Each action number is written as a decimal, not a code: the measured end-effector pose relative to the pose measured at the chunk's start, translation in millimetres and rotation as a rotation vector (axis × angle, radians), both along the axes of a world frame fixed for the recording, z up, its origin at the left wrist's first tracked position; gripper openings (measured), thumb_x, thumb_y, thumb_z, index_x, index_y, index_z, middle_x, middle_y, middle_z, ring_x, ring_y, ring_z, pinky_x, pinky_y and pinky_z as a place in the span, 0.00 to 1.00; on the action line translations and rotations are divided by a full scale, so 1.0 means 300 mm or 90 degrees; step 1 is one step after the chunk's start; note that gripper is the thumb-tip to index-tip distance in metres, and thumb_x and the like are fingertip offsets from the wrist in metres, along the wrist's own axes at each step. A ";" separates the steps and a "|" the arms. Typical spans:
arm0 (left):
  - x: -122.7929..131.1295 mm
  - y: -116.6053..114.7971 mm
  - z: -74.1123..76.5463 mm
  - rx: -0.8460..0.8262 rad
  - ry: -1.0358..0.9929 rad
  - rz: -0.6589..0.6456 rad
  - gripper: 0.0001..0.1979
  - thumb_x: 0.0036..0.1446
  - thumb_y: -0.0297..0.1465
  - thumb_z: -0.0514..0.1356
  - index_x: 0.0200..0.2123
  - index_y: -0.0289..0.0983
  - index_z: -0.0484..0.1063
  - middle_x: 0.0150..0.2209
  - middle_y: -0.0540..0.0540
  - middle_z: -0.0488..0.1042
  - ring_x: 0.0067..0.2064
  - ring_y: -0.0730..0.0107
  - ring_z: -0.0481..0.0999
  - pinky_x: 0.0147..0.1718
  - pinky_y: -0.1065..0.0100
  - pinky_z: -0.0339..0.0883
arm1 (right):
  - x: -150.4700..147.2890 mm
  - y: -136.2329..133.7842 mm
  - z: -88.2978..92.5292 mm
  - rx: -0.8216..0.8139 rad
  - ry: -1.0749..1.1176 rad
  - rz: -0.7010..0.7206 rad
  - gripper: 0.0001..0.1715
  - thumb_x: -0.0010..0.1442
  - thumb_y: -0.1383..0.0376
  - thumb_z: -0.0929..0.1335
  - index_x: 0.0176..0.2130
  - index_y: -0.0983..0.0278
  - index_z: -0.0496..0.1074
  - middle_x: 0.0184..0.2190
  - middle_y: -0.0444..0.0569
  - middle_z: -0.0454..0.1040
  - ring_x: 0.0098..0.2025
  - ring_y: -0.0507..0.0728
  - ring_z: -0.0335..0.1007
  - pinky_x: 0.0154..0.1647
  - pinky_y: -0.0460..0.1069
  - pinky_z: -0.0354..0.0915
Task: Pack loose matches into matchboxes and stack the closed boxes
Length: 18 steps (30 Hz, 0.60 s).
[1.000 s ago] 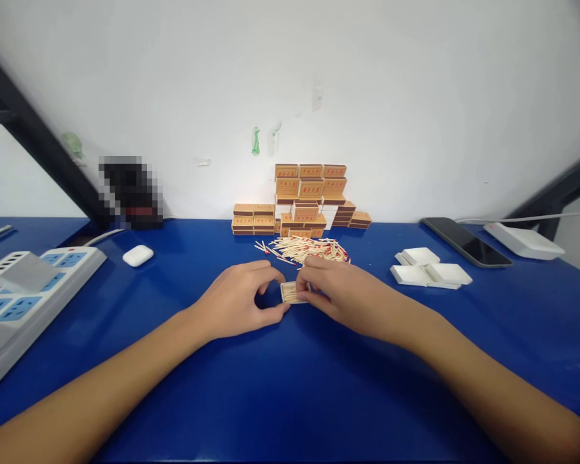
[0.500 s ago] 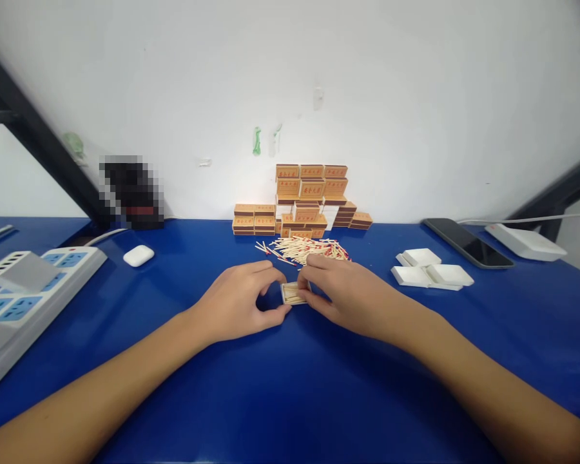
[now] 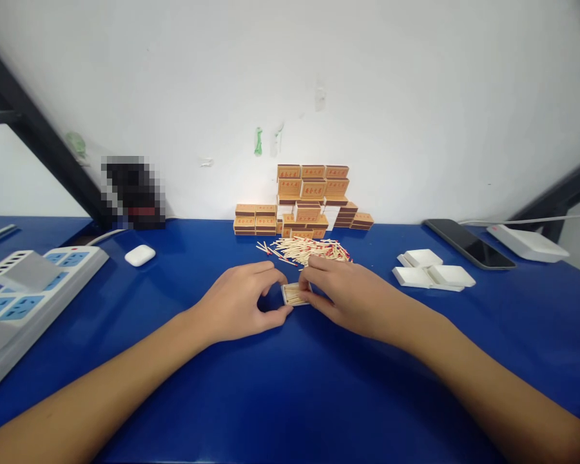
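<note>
A small white matchbox tray point(image 3: 289, 293) lies on the blue table with several matches point(image 3: 294, 294) inside. My left hand point(image 3: 244, 299) curves round the tray's left end, its thumb at the near corner and its index finger at the far corner. At the right end, my right hand point(image 3: 343, 290) has its thumb and fingers pinched down into the tray on the matches; its fingers hide that end. Just beyond the hands is a loose pile of red-tipped matches point(image 3: 309, 247).
Orange matchboxes point(image 3: 312, 188) are stacked against the wall. Several white trays point(image 3: 418, 277) sit at right, near a phone point(image 3: 468, 243) and a white device point(image 3: 526, 243). On the left are a white earphone case point(image 3: 140, 256) and a power strip point(image 3: 38, 322).
Both hands keep almost the same place around the tray. The whole view has shifted very slightly; nothing else has visibly moved.
</note>
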State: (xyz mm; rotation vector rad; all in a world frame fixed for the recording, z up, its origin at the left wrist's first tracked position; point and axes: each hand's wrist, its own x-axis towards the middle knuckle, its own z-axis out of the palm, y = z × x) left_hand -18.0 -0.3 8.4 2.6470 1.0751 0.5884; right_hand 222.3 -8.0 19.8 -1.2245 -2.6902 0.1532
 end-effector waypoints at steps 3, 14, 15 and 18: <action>0.000 -0.001 0.001 0.001 0.008 -0.005 0.12 0.60 0.37 0.66 0.44 0.38 0.77 0.33 0.51 0.72 0.33 0.69 0.72 0.31 0.66 0.63 | -0.007 0.000 0.007 -0.003 -0.006 -0.008 0.07 0.72 0.64 0.66 0.41 0.63 0.73 0.42 0.51 0.75 0.41 0.58 0.74 0.40 0.52 0.63; 0.006 -0.001 0.004 0.002 0.010 -0.006 0.11 0.61 0.37 0.66 0.44 0.38 0.76 0.34 0.51 0.72 0.33 0.68 0.73 0.31 0.67 0.62 | -0.010 -0.004 0.014 -0.004 -0.023 -0.011 0.13 0.75 0.60 0.64 0.39 0.63 0.72 0.40 0.51 0.75 0.38 0.58 0.73 0.38 0.52 0.61; 0.006 -0.001 0.004 0.001 0.010 -0.007 0.11 0.61 0.37 0.66 0.44 0.38 0.76 0.34 0.51 0.72 0.33 0.69 0.72 0.31 0.67 0.62 | -0.009 -0.003 0.014 0.001 -0.030 -0.013 0.13 0.75 0.61 0.64 0.39 0.64 0.72 0.40 0.51 0.75 0.38 0.57 0.73 0.37 0.52 0.61; 0.004 0.003 0.003 0.002 0.007 -0.011 0.12 0.60 0.37 0.66 0.45 0.39 0.77 0.33 0.51 0.72 0.33 0.69 0.72 0.31 0.67 0.62 | -0.009 -0.002 0.015 0.016 -0.041 -0.018 0.15 0.75 0.62 0.63 0.37 0.64 0.71 0.39 0.51 0.75 0.35 0.57 0.71 0.35 0.52 0.59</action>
